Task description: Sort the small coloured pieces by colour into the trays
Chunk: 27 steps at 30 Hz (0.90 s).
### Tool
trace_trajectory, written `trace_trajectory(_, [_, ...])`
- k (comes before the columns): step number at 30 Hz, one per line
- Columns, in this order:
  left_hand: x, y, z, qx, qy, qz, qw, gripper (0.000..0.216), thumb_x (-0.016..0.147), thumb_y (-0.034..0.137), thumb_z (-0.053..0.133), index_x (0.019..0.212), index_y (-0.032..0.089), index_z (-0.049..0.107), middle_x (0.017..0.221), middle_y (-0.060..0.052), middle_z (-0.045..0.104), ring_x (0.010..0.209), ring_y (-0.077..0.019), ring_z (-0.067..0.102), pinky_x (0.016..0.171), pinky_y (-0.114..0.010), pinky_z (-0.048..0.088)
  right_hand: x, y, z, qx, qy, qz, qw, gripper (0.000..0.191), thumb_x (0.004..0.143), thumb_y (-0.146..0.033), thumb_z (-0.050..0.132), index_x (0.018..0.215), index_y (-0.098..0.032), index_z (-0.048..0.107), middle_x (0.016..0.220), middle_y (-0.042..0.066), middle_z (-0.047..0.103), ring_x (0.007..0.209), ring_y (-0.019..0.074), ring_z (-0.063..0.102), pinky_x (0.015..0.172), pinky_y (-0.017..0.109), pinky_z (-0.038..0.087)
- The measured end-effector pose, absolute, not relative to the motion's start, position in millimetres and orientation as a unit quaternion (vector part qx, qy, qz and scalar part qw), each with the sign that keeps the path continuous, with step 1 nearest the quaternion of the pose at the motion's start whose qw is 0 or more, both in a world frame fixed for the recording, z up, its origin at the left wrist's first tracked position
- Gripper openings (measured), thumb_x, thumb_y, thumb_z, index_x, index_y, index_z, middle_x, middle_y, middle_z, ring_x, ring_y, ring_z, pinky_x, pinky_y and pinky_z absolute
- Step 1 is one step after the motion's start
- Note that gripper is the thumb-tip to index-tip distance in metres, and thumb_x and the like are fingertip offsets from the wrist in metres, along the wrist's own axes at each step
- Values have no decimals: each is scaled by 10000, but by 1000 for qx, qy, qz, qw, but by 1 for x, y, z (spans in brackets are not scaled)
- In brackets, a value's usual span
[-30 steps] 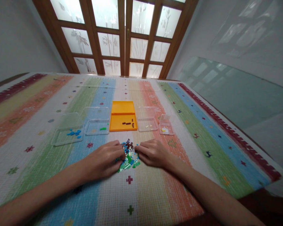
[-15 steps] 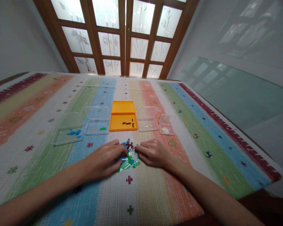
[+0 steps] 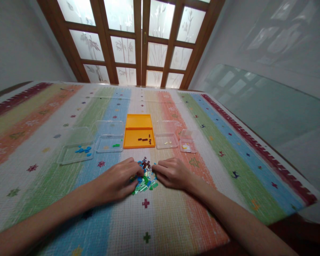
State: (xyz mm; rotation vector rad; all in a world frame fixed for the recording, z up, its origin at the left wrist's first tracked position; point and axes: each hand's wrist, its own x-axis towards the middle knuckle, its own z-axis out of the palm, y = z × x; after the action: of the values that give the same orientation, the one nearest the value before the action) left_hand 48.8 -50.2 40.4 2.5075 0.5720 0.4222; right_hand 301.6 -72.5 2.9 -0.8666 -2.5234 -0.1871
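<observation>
A small heap of tiny coloured bricks (image 3: 146, 177), blue, green and dark red, lies on the striped mat. My left hand (image 3: 117, 179) rests on the heap's left side with fingers curled over some pieces. My right hand (image 3: 170, 172) lies on the right side, fingertips pinched at the heap's edge. Beyond the heap stands an open orange box (image 3: 138, 137) with a few dark red pieces. Left of it are two clear boxes, one with blue pieces (image 3: 76, 152), one with a green piece (image 3: 110, 143).
Two more clear boxes sit right of the orange one, a larger one (image 3: 165, 140) and a small one (image 3: 187, 145) with pale pieces. The striped mat (image 3: 56, 117) covers the table. The table's right edge (image 3: 282, 170) runs diagonally. Wooden glazed doors stand behind.
Both hands stay on the heap; the fingers shift only slightly among the pieces. The boxes have not moved.
</observation>
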Motion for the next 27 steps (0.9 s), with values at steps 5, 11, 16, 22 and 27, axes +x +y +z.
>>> trace_trajectory(5, [48,-48,36,933,186,169,256,174,964,146,474,889,183,626,893,-55,631,856,-191,535,791,-328,441,302,-72,2,-316,-918,-70,228,325,1019,-216,367,853,-165,642,625,0,576,524,125,437,528,306,279])
trace_trajectory(11, [48,-48,35,931,189,167,264,181,971,152,470,884,182,626,889,-51,633,844,-189,538,797,-334,425,301,-72,3,-314,-919,-66,229,319,1017,-211,367,865,-160,643,626,1,577,526,123,445,531,302,282])
trace_trajectory(16, [49,-48,36,924,211,171,269,124,944,145,491,948,195,605,885,-43,625,852,-200,540,767,-327,426,302,-72,3,-313,-919,-66,229,314,1010,-202,367,866,-160,642,627,2,576,534,125,447,535,303,286])
trace_trajectory(22, [47,-50,37,914,240,156,288,114,935,169,507,991,188,604,916,-54,610,876,-202,552,773,-329,448,302,-72,1,-316,-921,-63,219,285,1004,-210,385,877,-166,637,636,-1,568,544,123,439,540,301,282])
trace_trajectory(27, [48,-51,37,916,240,150,283,131,943,175,485,988,195,607,899,-50,598,884,-203,556,774,-324,454,302,-72,2,-315,-920,-63,224,294,1007,-211,384,867,-164,637,637,-1,571,536,123,433,533,307,277])
